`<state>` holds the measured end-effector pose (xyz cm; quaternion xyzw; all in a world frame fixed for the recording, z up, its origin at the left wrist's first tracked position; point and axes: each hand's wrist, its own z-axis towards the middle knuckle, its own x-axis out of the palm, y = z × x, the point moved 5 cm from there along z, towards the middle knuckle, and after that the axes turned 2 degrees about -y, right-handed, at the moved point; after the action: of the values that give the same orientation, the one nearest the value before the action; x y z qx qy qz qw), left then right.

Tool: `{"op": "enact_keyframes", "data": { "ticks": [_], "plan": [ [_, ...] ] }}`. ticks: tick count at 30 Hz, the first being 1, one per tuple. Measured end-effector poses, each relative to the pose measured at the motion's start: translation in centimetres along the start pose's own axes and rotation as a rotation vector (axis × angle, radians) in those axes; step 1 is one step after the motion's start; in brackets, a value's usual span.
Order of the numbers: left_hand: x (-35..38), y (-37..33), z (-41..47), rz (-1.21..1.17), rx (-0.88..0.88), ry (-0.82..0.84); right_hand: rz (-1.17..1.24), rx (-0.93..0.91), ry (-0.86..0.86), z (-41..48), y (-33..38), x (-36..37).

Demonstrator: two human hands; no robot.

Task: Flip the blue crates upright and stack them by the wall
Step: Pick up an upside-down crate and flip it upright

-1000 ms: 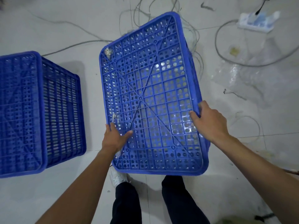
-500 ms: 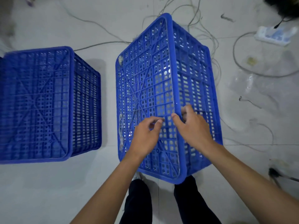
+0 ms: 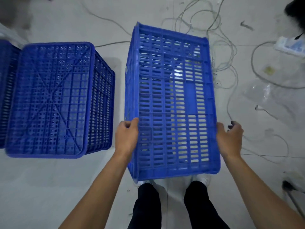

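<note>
I hold a blue slatted crate (image 3: pixel 173 103) turned on its side above the floor, with one long slatted wall facing up at me. My left hand (image 3: pixel 127 136) grips its left edge, thumb on top of the wall. At the right edge my right hand (image 3: pixel 229 139) holds the crate, its fingers curled over the rim side. To the left a second blue crate (image 3: pixel 49 100) stands upside down on the floor, its gridded base up. Part of a third blue crate (image 3: pixel 6 93) shows at the far left border.
Loose grey cables (image 3: pixel 214 30) lie tangled on the pale tiled floor beyond and right of the held crate. A white power strip (image 3: pixel 290 45) and clear plastic film (image 3: pixel 264 96) lie at the right. My legs and shoes (image 3: pixel 173 204) stand just under the crate.
The crate rolled further over, so its side wall now faces up instead of its gridded base. My hands moved apart from the middle to its left and right edges.
</note>
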<state>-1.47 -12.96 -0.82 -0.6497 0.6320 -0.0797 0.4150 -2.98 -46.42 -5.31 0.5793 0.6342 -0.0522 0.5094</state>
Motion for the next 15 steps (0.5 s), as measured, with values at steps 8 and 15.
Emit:
{"op": "enact_keyframes", "data": {
  "ticks": [8,15],
  "plan": [
    [-2.9,3.4,3.7,-0.051,-0.163,-0.047,0.27,0.288,0.342,-3.7,-1.4,5.1],
    [-1.7,3.5,3.5,-0.11,-0.141,-0.038,0.335,0.378,0.355,-3.9,-1.9,4.5]
  ]
}}
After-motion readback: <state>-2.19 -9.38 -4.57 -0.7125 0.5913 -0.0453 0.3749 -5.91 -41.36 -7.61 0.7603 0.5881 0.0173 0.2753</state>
